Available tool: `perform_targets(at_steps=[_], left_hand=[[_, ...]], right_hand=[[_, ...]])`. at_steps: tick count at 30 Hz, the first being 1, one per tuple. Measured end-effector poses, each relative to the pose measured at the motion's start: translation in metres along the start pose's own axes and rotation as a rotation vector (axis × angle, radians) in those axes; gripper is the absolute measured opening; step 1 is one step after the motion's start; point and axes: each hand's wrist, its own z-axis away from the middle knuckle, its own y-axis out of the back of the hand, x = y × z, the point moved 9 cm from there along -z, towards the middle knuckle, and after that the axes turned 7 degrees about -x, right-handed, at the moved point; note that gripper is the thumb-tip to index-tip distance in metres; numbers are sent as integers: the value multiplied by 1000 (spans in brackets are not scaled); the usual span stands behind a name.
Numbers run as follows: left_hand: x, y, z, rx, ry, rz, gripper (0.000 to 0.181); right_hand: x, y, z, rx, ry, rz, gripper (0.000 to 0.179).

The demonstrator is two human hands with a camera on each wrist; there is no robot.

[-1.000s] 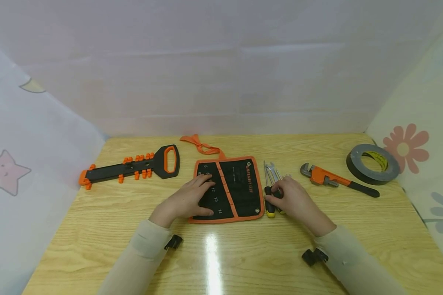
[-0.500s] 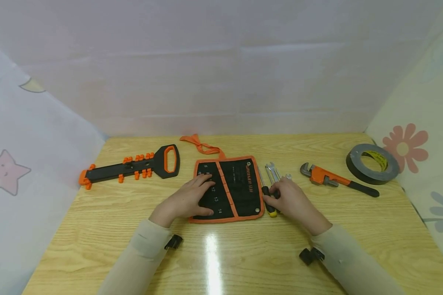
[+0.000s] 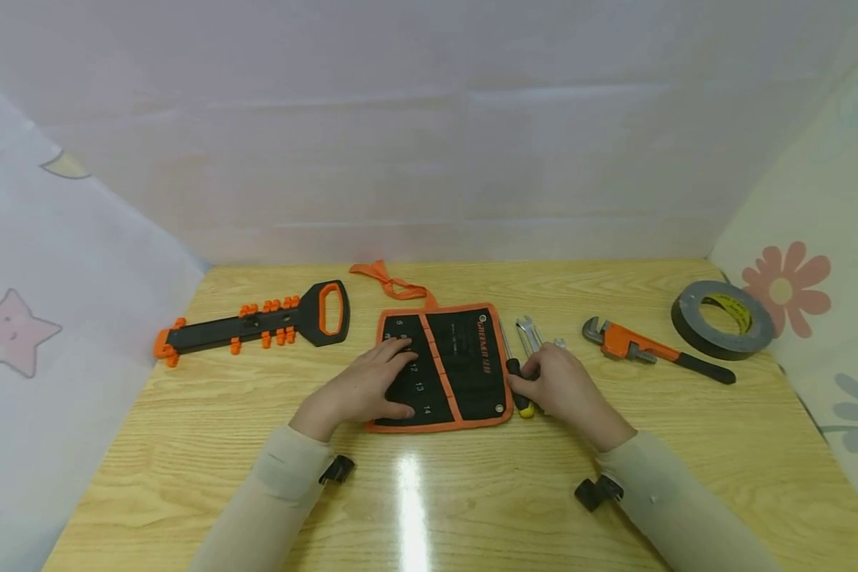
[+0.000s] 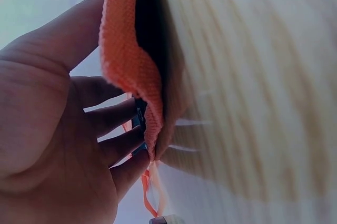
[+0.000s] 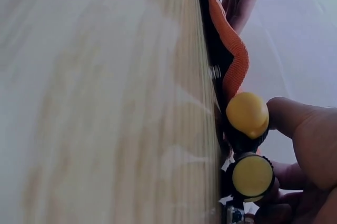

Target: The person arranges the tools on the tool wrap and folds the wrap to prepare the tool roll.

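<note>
A black tool pouch with orange edging and numbered pockets lies flat in the middle of the table. My left hand rests on its left side with fingers spread; in the left wrist view the orange edge stands by the thumb. Just right of the pouch, my right hand holds a screwdriver with a black and yellow handle between thumb and curled fingers. The right wrist view shows its yellow end against the orange edging, with a second screwdriver under the fingers. Wrenches lie partly hidden beneath this hand.
At the left lies a black rack with orange clips and an orange-lined handle. An orange pipe wrench and a roll of grey tape are at the right. An orange tie strap trails behind the pouch.
My right hand has shifted slightly left. The screwdriver has swung so its tip reaches the pouch's right edge, and a gap has opened between its shaft and the wrenches. My left hand stays put.
</note>
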Motion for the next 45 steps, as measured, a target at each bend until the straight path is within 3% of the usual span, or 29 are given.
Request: perform_targets(at_steps=[7, 11, 16, 25, 32, 40, 45], left_hand=[[0, -1, 0, -2, -2, 7, 94], [-2, 0, -2, 0, 0, 2, 94], [-1, 0, -2, -2, -8, 2, 93], [-1, 0, -1, -2, -2, -4, 94], [-1, 0, -2, 0, -5, -3, 93], [-1, 0, -2, 1, -9, -4, 94], [-1, 1, -1, -1, -11, -6, 95]], right_hand=[[6, 6, -1, 52, -61, -25, 22], [1, 11, -3, 80, -19, 17, 28], [-2, 8, -3, 37, -5, 49, 38], [-11, 5, -3, 59, 55, 125, 51], [-4, -1, -6, 22, -7, 57, 48], [7, 10, -1, 43, -92, -15, 31], [11, 16, 5, 43, -102, -54, 28]])
